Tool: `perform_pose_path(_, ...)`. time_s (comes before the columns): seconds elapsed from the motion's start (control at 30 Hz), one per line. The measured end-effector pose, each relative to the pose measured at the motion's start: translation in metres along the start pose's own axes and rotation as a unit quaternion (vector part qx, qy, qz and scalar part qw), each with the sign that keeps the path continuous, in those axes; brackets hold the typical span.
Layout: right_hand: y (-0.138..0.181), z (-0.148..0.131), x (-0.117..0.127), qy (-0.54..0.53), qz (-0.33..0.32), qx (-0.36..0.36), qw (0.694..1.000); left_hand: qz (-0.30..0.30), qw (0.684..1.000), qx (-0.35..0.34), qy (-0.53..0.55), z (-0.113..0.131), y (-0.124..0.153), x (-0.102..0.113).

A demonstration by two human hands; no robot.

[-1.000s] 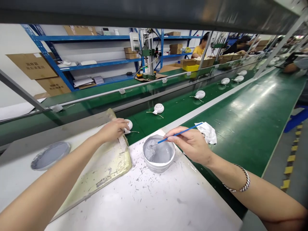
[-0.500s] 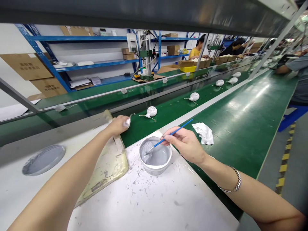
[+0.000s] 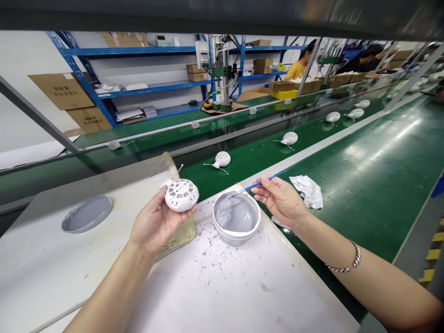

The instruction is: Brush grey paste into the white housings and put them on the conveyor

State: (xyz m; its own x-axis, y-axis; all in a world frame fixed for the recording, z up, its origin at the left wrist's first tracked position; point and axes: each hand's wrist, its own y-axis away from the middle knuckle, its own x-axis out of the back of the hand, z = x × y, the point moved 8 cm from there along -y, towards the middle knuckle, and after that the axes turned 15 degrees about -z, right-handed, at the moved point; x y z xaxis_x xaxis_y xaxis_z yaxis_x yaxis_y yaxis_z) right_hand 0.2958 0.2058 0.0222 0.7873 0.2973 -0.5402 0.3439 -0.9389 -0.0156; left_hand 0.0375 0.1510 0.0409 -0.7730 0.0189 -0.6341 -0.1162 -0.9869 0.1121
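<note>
My left hand [image 3: 154, 223] is closed around a round white plastic housing [image 3: 181, 195], its slotted face turned up toward me and a thin wire sticking out behind. Between the fingertips of my right hand [image 3: 279, 196] is a thin blue paintbrush [image 3: 265, 179], slanting down to the left. Its bristle end reaches into a white bowl [image 3: 237, 238] of thick grey paint [image 3: 243, 217]. The bowl stands on a white board [image 3: 215, 286] spotted with grey flecks. Just right of my right hand lies a crumpled white tissue [image 3: 308, 190].
More white housings with wires, such as one [image 3: 222, 159], lie along the green conveyor belt [image 3: 249, 159]. A grey-coated lid [image 3: 88, 213] rests on the board at left. Behind stand blue shelves [image 3: 138, 90] and a press [image 3: 221, 74]. A person in yellow [image 3: 294, 69] sits farther back.
My left hand has come back from the belt's edge toward me, and the white housing in it now shows fully. My right hand has lifted the brush slightly at the bowl. The view has shifted.
</note>
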Motion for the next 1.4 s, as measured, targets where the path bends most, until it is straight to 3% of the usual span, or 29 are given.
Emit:
perform_pose_path(0.13, 0.000, -0.006, 0.004, 0.034, 0.002, 0.028, 0.999, -0.007, 1.000, 0.004, 0.003, -0.007, 0.013, -0.008)
perform_pose_path(0.23, 0.001, -0.010, 0.005, 0.049, 0.000, 0.045, 0.998, 0.016, 0.995, -0.002, -0.099, -0.005, 0.018, -0.007)
perform_pose_path(0.33, 0.002, -0.011, 0.006, 0.053, 0.000, 0.047, 0.998, 0.027, 0.976, -0.063, -0.205, 0.007, 0.020, -0.002)
perform_pose_path(0.43, 0.003, -0.011, 0.006, 0.056, 0.004, 0.040, 0.998, -0.007, 0.943, -0.126, -0.309, 0.019, 0.018, 0.001)
perform_pose_path(0.5, 0.003, -0.010, 0.007, 0.055, 0.010, 0.036, 0.998, -0.041, 0.919, -0.134, -0.368, 0.022, 0.017, 0.002)
perform_pose_path(0.63, 0.003, -0.009, 0.007, 0.038, 0.017, 0.030, 0.999, -0.120, 0.899, -0.118, -0.404, 0.020, 0.019, -0.005)
perform_pose_path(0.77, 0.004, -0.009, 0.007, 0.023, 0.025, 0.028, 0.999, -0.152, 0.843, -0.077, -0.510, 0.012, 0.024, -0.017)
perform_pose_path(0.8, 0.004, -0.009, 0.007, 0.021, 0.025, 0.028, 0.999, -0.150, 0.841, -0.069, -0.515, 0.010, 0.025, -0.018)
perform_pose_path(0.97, 0.005, -0.010, 0.004, 0.005, 0.016, 0.030, 0.999, -0.094, 0.941, -0.025, -0.325, 0.003, 0.023, -0.011)
perform_pose_path(1.03, 0.004, -0.011, 0.001, -0.007, 0.010, 0.032, 0.999, -0.074, 0.964, 0.000, -0.257, -0.003, 0.023, -0.012)
perform_pose_path(1.17, 0.002, -0.019, -0.017, -0.014, -0.022, 0.041, 0.999, -0.046, 0.981, 0.048, -0.185, -0.016, 0.028, -0.016)
perform_pose_path(1.4, 0.006, -0.026, -0.079, 0.012, -0.136, 0.064, 0.989, -0.063, 0.985, 0.051, -0.152, -0.021, 0.035, -0.031)
